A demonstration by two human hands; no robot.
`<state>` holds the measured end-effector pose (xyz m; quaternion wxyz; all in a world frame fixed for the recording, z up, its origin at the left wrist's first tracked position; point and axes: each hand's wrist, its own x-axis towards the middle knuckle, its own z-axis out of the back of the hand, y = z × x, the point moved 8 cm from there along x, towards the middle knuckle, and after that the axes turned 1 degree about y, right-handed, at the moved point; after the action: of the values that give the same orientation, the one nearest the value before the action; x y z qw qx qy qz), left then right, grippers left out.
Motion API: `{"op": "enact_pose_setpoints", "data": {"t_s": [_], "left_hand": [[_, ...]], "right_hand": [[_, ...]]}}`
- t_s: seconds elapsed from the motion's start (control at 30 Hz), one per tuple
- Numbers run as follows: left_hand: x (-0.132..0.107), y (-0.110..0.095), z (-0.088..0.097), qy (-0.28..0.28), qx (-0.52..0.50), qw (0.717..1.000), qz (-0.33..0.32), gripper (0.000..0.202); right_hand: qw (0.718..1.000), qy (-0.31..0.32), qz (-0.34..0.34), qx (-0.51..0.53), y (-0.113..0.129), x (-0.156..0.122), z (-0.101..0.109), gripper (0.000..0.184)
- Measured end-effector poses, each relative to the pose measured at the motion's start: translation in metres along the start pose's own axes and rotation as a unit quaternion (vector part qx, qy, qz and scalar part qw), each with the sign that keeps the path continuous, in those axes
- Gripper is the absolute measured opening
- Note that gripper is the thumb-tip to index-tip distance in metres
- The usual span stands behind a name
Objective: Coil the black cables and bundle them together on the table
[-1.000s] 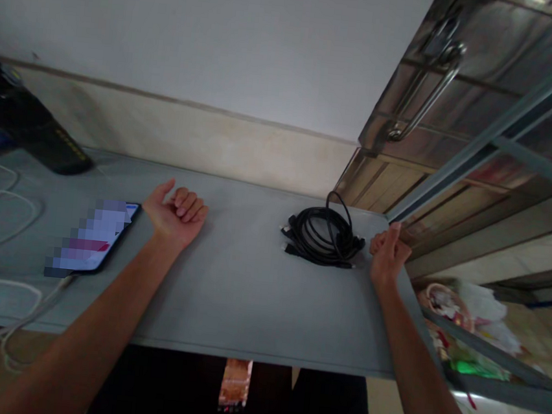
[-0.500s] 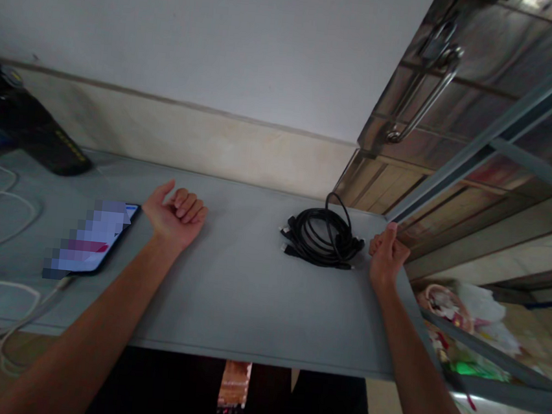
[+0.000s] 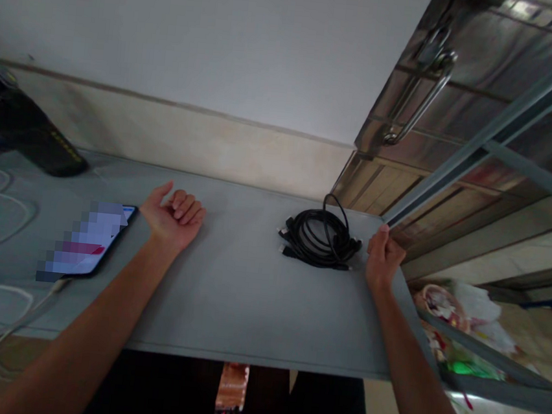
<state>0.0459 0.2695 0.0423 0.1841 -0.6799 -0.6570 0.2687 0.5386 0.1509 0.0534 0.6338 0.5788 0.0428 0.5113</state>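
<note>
My left hand rests palm-up on the grey table, between a phone and a cable coil. Its fingers are loosely curled, the thumb stands apart, and the palm holds nothing. Close to its left lies the phone, its screen lit and partly blurred out, with a pale cable plugged into its lower end. A coil of black cable with several plugs lies right of the table's middle. Just to the right of this coil, apart from it, my right hand is closed in a fist near the table's right edge. No object shows in it.
A black object with yellow lettering lies at the back left. White cords loop over the left side. A wall borders the back. Grey metal framing rises at the right, with a basket and bags below.
The view has shifted slightly. My right thumb has tipped a little towards its fist. My left hand, the cable coil and the phone keep their places on the table.
</note>
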Motion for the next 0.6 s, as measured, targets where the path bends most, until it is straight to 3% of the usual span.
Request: {"op": "enact_pose_setpoints", "data": {"t_s": [0.1,0.2,0.37,0.47,0.6], "left_hand": [[0.000,0.000,-0.002,0.007,0.000,1.000,0.002,0.049],[-0.002,0.000,-0.003,0.003,-0.001,1.000,0.001,0.050],[-0.003,0.001,-0.005,0.002,0.003,1.000,0.000,0.049],[-0.002,0.000,-0.004,0.005,0.008,1.000,-0.002,0.049],[0.000,0.001,-0.001,0.004,0.012,1.000,-0.002,0.051]], "right_hand": [[0.997,0.009,0.065,-0.028,0.020,-0.004,0.003,0.064],[0.985,0.073,0.153,-0.046,0.045,-0.012,-0.005,0.054],[0.921,0.227,0.303,-0.096,0.078,-0.040,-0.039,0.054],[0.889,0.296,0.324,-0.131,0.080,-0.053,-0.060,0.054],[0.888,0.300,0.312,-0.154,0.070,-0.056,-0.070,0.043]]}}
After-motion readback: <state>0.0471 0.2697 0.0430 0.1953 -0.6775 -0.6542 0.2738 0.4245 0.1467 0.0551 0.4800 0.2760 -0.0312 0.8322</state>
